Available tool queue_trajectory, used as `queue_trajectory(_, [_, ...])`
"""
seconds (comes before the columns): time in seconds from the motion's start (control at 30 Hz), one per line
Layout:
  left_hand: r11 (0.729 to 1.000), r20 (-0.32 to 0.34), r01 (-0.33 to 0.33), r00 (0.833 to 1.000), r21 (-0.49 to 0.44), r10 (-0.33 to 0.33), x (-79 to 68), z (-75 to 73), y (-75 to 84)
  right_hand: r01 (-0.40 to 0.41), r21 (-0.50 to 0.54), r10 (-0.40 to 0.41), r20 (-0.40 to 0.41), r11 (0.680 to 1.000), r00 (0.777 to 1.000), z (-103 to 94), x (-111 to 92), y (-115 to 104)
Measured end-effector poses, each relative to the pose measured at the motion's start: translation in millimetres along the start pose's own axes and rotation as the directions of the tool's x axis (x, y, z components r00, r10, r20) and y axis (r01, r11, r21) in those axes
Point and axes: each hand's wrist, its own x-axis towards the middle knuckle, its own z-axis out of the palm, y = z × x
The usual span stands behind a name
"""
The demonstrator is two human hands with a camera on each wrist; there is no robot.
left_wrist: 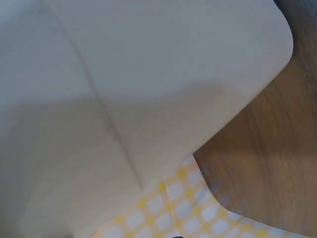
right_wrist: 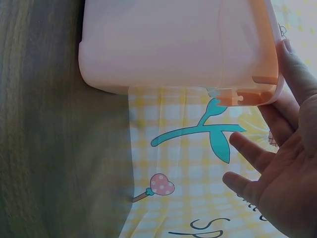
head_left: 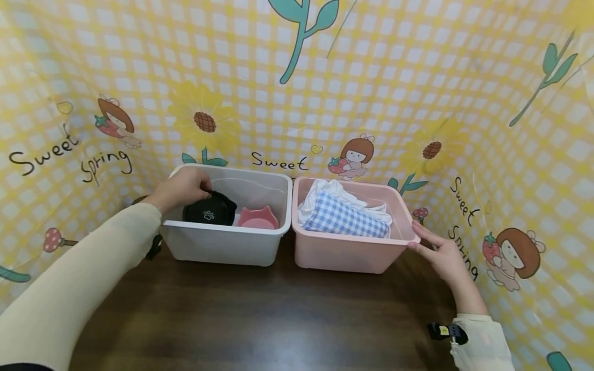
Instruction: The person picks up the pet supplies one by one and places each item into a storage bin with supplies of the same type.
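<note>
At the left, my left hand (head_left: pixel 183 186) reaches over the rim of a white bin (head_left: pixel 223 247). It grips the top edge of a black bowl (head_left: pixel 209 210) with a pointed ear and a white paw print, which stands tilted inside. Beside it in the bin is a pink cat-eared bowl (head_left: pixel 258 218). My right hand (head_left: pixel 447 257) touches the right end of the pink bin's rim (head_left: pixel 348 239) with thumb and forefinger; its other fingers spread out straight in the right wrist view. The left wrist view shows neither the left hand nor the black bowl.
Inside the pink bin lies a blue-and-white checked cloth item (head_left: pixel 343 214) with a white ruffled edge. Both bins stand side by side on a dark wooden table (head_left: pixel 260 319). Behind them and at both sides hangs a yellow checked sheet (head_left: pixel 315 108).
</note>
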Motion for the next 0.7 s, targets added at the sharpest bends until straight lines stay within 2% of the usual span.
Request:
queue_trajectory(0.17, [0.999,0.013,-0.005,1.000,0.044,0.004,3.3,6.8,-5.1,0.000,-0.010,0.000,0.000,1.000,1.000,0.2,0.8,-1.4])
queue_trajectory(0.43, [0.991,-0.043,0.005,0.999,0.133,0.001,5.8,14.6,-7.5,-0.007,0.011,0.007,0.001,1.000,1.000,-0.5,-0.2,-1.5])
queue_trajectory(0.57, [0.997,-0.104,0.053,0.993,0.053,-0.048,2.2,12.2,-5.7,-0.002,0.030,0.002,-0.003,1.000,1.000,0.2,0.5,-1.2])
queue_trajectory(0.7, [0.995,-0.095,0.100,0.990,-0.027,-0.102,-2.9,9.1,-6.0,-0.009,0.022,0.009,0.004,1.000,1.000,1.4,-0.1,-1.2])
